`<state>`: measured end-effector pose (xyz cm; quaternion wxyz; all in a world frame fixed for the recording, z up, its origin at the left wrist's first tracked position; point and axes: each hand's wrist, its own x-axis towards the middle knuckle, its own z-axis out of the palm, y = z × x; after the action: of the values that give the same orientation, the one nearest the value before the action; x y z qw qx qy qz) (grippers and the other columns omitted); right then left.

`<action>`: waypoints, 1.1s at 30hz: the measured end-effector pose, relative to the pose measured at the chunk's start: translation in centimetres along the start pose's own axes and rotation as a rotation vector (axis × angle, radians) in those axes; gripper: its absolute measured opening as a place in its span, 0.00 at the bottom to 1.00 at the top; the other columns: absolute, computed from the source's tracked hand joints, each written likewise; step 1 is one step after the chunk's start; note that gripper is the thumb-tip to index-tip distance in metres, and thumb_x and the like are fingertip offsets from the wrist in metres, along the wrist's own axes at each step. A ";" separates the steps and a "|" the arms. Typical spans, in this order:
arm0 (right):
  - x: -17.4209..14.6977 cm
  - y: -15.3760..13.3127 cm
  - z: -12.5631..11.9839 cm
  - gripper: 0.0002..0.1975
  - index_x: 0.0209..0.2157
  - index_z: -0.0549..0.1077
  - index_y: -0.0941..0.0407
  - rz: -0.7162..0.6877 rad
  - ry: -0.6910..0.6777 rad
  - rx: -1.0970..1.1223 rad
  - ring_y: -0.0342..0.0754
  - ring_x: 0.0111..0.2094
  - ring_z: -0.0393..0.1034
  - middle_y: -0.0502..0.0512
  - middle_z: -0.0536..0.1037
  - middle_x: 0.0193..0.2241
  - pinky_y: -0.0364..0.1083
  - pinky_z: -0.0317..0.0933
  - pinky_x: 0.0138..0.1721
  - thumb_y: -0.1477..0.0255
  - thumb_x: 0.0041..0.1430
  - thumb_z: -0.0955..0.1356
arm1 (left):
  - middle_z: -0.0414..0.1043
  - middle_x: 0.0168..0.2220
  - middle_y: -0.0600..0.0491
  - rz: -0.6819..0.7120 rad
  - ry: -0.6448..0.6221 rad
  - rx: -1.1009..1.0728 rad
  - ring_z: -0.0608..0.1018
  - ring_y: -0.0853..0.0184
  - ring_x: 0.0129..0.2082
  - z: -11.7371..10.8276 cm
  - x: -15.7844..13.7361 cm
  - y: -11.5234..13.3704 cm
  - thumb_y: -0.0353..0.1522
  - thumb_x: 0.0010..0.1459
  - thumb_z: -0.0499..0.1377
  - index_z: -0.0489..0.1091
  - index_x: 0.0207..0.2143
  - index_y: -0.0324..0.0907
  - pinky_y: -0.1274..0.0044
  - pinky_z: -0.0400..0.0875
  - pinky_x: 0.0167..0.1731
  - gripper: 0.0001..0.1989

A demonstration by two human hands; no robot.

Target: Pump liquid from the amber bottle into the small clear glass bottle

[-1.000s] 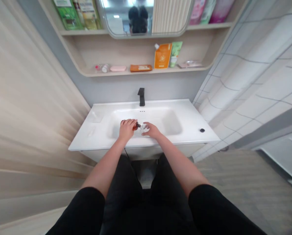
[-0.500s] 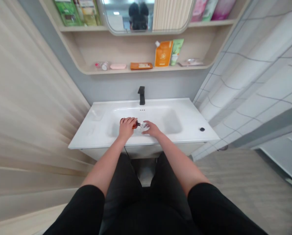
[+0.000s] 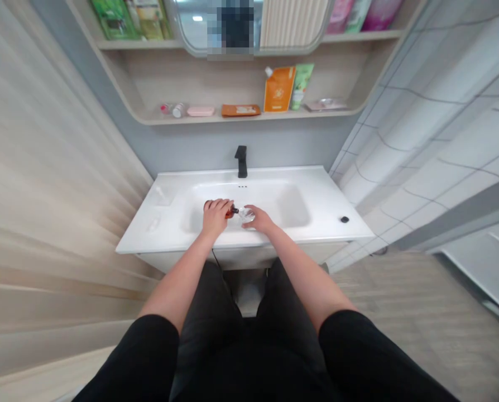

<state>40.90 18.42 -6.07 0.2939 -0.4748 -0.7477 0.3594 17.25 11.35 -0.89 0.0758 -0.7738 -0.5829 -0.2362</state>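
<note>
My left hand (image 3: 216, 213) is wrapped over an amber bottle (image 3: 230, 212), which lies tilted on its side with its dark neck pointing right. Facing that neck is a small clear container (image 3: 245, 215), gripped between the thumb and fingers of my right hand (image 3: 258, 218). The bottle's neck is at or very near the container's mouth; whether they touch I cannot tell. Both are held above the white sink basin (image 3: 293, 204). Any liquid passing between them is too small to make out.
A black faucet (image 3: 241, 162) rises behind the basin. On the counter sit a small black cap (image 3: 345, 219) at right and a clear holder (image 3: 162, 195) at left. The shelf above bears an orange pouch (image 3: 279, 89), a green tube (image 3: 302, 86) and a pink case (image 3: 200, 111).
Both hands keep their hold on the bottle and the clear container, almost unmoved. The whole view has shifted very slightly.
</note>
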 end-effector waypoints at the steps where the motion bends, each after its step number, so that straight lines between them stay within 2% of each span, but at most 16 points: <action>1: 0.0 0.0 0.0 0.48 0.65 0.76 0.48 -0.002 -0.002 0.001 0.55 0.48 0.80 0.53 0.84 0.47 0.53 0.71 0.57 0.70 0.40 0.87 | 0.76 0.68 0.47 -0.001 -0.001 0.000 0.72 0.51 0.68 0.0 0.0 0.0 0.25 0.66 0.56 0.71 0.69 0.50 0.55 0.57 0.70 0.31; 33: -0.2 -0.4 -0.1 0.46 0.63 0.76 0.48 -0.019 -0.001 0.005 0.56 0.52 0.80 0.52 0.84 0.50 0.54 0.70 0.60 0.70 0.41 0.86 | 0.75 0.69 0.46 -0.010 -0.037 -0.010 0.71 0.49 0.70 -0.6 0.0 0.4 0.26 0.67 0.55 0.70 0.72 0.52 0.53 0.54 0.71 0.32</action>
<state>40.89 18.17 -5.70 0.2983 -0.4667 -0.7514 0.3587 17.51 11.01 -0.30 0.0597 -0.7755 -0.5868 -0.2252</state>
